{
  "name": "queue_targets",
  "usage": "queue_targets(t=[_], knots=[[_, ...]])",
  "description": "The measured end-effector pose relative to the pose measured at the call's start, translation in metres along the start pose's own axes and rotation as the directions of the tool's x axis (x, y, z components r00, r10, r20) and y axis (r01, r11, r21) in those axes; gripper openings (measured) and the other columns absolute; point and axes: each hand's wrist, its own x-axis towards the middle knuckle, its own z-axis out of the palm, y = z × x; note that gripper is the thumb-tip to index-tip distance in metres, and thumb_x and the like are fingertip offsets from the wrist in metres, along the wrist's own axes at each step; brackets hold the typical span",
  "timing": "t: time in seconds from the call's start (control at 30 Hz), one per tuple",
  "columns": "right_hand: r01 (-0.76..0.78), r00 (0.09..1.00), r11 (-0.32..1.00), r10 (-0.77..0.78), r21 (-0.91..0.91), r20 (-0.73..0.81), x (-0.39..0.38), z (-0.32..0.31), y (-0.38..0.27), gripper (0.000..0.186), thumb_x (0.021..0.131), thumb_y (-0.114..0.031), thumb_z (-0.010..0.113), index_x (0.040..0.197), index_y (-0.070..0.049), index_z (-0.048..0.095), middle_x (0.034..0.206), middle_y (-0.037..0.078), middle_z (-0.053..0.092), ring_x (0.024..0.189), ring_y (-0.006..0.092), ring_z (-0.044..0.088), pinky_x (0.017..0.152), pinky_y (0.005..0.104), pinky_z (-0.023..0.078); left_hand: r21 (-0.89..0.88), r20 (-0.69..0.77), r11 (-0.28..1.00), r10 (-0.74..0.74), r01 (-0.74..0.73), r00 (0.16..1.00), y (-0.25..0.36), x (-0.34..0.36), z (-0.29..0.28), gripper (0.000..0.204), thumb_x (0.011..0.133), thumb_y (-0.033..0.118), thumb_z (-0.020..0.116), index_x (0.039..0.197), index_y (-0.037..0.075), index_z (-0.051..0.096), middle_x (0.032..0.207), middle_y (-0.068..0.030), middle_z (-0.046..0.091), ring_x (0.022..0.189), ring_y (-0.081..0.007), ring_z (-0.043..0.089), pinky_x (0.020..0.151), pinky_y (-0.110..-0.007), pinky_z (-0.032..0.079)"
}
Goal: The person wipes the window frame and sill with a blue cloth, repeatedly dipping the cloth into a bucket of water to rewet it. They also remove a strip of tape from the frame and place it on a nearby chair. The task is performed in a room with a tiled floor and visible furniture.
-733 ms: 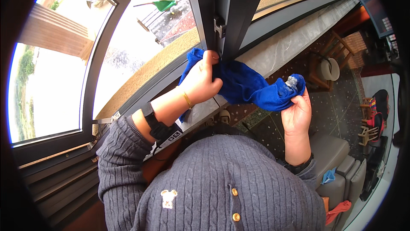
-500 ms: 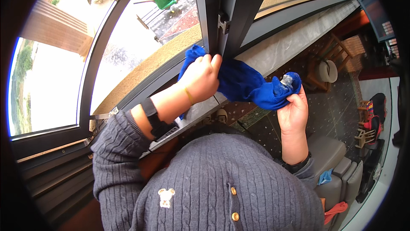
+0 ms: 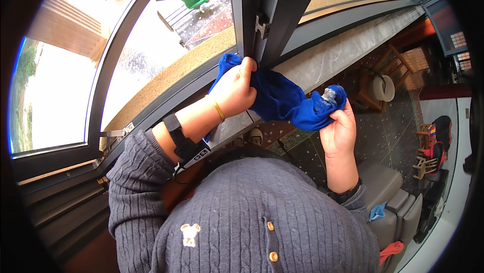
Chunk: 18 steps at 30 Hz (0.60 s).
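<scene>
A blue cloth (image 3: 282, 99) stretches between both of my hands. My left hand (image 3: 234, 89) grips one end and presses it against the foot of the dark window frame post (image 3: 272, 16). My right hand (image 3: 339, 129) holds the other end, which shows a grey dirty patch (image 3: 330, 94). A gold bangle and a black wrist strap sit on my left forearm. My grey knitted sweater (image 3: 242, 217) fills the lower part of the picture.
An open window sash (image 3: 96, 61) swings outward at left, with a street far below. A pale sill (image 3: 343, 51) runs right along the glass. Below at right are a wooden chair with a hat (image 3: 380, 86), grey cushions (image 3: 393, 207) and a patterned floor.
Both hands and the cloth have shifted slightly up along the frame post; the left hand stays pressed to the post and the right hand still holds the cloth's other end.
</scene>
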Motion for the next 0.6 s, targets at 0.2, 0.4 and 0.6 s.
queue_targets(t=[0.2,0.4,0.6], knots=[[-0.035,0.995,0.999,0.033,0.013,0.093,0.006,-0.008,0.004,0.054,0.074,0.011,0.04,0.124,0.001,0.055,0.115,0.012,0.065,0.108,0.0252,0.063,0.103,0.042,0.049,-0.206,-0.171,0.976,-0.109,0.072,0.979,0.01,-0.002,0.012,0.046,0.073,-0.002,0.052,0.118,-0.001,0.041,0.101,-0.0269,0.058,0.104,-0.0419,0.058,0.092,-0.044,0.045],[-0.044,0.999,0.999,0.044,-0.021,0.013,0.006,-0.003,0.009,0.049,0.072,0.012,0.04,0.117,0.001,0.058,0.108,0.011,0.065,0.1,0.0231,0.064,0.097,0.0384,0.051,-0.036,-0.021,0.988,-0.154,0.153,0.988,0.01,0.0,0.009,0.035,0.073,0.001,0.054,0.108,-0.002,0.048,0.104,-0.0252,0.058,0.1,-0.0409,0.057,0.088,-0.047,0.047],[-0.083,0.996,0.996,0.084,-0.036,0.025,0.004,0.003,0.009,0.047,0.072,0.012,0.039,0.114,0.001,0.059,0.106,0.01,0.065,0.097,0.022,0.064,0.095,0.0368,0.052,0.524,0.126,0.835,0.117,-0.166,0.985,0.01,-0.013,0.002,0.024,0.07,0.003,0.06,0.093,0.0,0.053,0.087,-0.0196,0.053,0.086,-0.0361,0.056,0.077,-0.043,0.049]])
